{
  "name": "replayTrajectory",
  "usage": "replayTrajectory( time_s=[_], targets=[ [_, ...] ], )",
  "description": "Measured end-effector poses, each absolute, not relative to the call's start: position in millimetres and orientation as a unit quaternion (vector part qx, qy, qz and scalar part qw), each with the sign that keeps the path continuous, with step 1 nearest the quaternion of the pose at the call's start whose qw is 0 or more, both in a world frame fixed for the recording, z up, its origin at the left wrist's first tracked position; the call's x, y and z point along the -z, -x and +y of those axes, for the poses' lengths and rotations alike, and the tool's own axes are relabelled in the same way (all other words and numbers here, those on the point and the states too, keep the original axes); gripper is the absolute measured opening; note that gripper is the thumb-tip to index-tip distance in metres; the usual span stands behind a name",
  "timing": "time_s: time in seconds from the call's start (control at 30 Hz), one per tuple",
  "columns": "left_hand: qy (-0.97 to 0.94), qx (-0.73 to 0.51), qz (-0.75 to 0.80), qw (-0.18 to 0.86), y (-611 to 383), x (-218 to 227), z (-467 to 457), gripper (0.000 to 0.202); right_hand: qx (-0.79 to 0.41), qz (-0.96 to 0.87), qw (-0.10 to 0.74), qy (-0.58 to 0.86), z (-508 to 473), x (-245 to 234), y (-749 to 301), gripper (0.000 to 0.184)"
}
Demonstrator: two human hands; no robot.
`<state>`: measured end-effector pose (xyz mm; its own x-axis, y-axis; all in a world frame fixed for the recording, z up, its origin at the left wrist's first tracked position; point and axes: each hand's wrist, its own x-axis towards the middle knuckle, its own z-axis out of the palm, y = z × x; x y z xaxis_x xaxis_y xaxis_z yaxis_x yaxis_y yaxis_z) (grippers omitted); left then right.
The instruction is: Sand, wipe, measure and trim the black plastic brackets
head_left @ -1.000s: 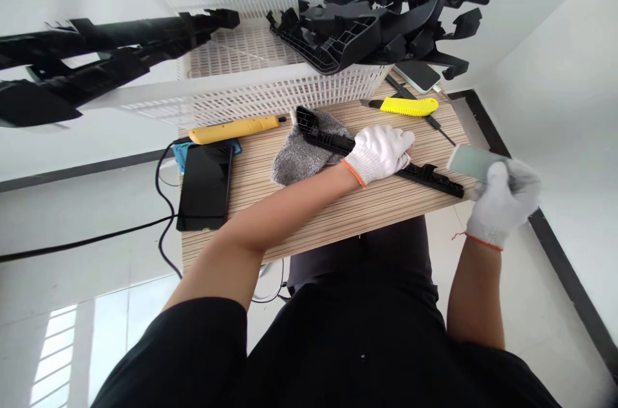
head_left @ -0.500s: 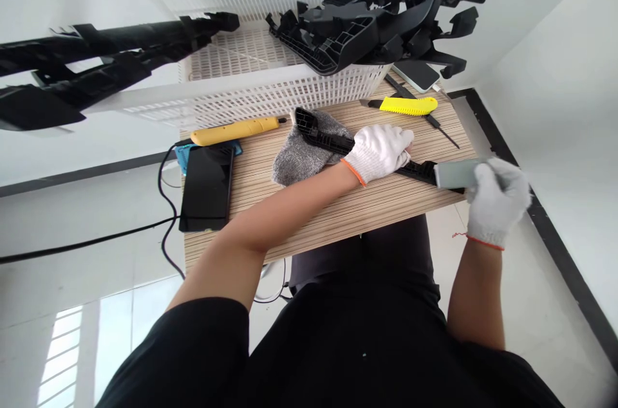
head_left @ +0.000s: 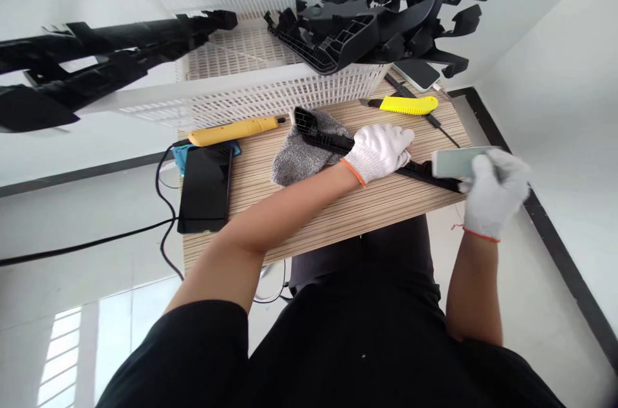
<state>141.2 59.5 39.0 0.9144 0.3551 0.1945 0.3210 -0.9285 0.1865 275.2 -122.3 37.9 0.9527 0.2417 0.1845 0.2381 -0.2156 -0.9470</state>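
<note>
A white plastic basket (head_left: pixel 270 96) with perforated, grid-like walls is set along the far edge of the table (head_left: pixel 313 215). A heap of black moulded parts (head_left: pixel 367 28), angular and ribbed, is piled in its right end and overhangs the rim. Long black bars (head_left: pixel 96 67) are seen jutting out past its left end. The middle of the basket is seen bare.

A strip (head_left: pixel 322 136) of matt black plastic, long and narrow with ribs and small lugs along it, is laid slantwise on the table, from in front of the basket towards the near right corner. Its far end is rested on a grey knitted cloth (head_left: pixel 299 157). Its middle is covered by the left hand (head_left: pixel 379 152), which is clad in a white knit glove with an orange cuff; the grip is closed down over the strip, pinning it to the table.

The near end of the strip is met by a flat, pale grey block (head_left: pixel 456 162) with rounded corners, which is clasped in the grip of the right hand (head_left: pixel 492 192), gloved alike, at the table's right edge.

The table top is marked by fine pale wood-grain stripes. A yellow knife (head_left: pixel 408 105) is placed behind the left hand, near the basket. A yellow tool (head_left: pixel 232 130) is laid at the left, with a glossy black phone (head_left: pixel 205 189) beside it, and a black cable (head_left: pixel 161 202) is looped off the table's left edge.
</note>
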Motion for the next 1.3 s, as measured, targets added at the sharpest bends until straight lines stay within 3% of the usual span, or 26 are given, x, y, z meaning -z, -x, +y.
replayTrajectory(
  time_s=[0.07, 0.17, 0.3, 0.43, 0.57, 0.7, 0.8, 0.93, 1.07, 1.2, 1.3],
  targets=[
    [-0.975, -0.118, 0.172, 0.077, -141.6, -37.8, 59.8, 0.035, 0.016, -0.117, 0.642, 0.758, -123.1, -36.5, -274.3, 0.024],
    [-0.976, -0.118, 0.167, 0.077, -141.2, -37.9, 59.6, 0.034, -0.131, -0.186, 0.589, 0.775, -123.2, -35.6, -271.3, 0.032],
    [-0.976, -0.114, 0.171, 0.072, -140.8, -38.9, 58.7, 0.033, -0.009, -0.129, 0.634, 0.763, -119.8, -38.1, -269.6, 0.030],
    [-0.976, -0.119, 0.174, 0.062, -141.6, -37.6, 58.5, 0.035, -0.107, -0.194, 0.572, 0.790, -115.2, -42.1, -267.4, 0.033],
    [-0.975, -0.122, 0.170, 0.074, -141.7, -37.0, 59.2, 0.035, -0.003, -0.131, 0.622, 0.772, -115.0, -42.8, -265.9, 0.027],
    [-0.974, -0.117, 0.175, 0.082, -141.1, -38.8, 59.8, 0.036, -0.138, -0.226, 0.557, 0.787, -119.2, -40.7, -267.0, 0.028],
    [-0.975, -0.115, 0.172, 0.085, -140.8, -39.6, 60.1, 0.035, 0.034, -0.155, 0.629, 0.761, -120.8, -39.9, -267.4, 0.023],
    [-0.975, -0.115, 0.168, 0.086, -140.9, -39.8, 60.1, 0.036, -0.080, -0.212, 0.572, 0.788, -119.7, -38.6, -265.1, 0.028],
    [-0.975, -0.110, 0.172, 0.088, -140.1, -41.5, 59.5, 0.036, 0.034, -0.124, 0.627, 0.768, -121.0, -35.3, -266.7, 0.023],
    [-0.976, -0.105, 0.170, 0.088, -139.4, -42.8, 59.5, 0.036, -0.069, -0.157, 0.603, 0.779, -130.1, -30.7, -272.9, 0.032],
    [-0.975, -0.109, 0.172, 0.085, -139.6, -42.7, 59.8, 0.035, 0.041, -0.088, 0.647, 0.756, -139.2, -28.6, -277.8, 0.027]
  ],
)
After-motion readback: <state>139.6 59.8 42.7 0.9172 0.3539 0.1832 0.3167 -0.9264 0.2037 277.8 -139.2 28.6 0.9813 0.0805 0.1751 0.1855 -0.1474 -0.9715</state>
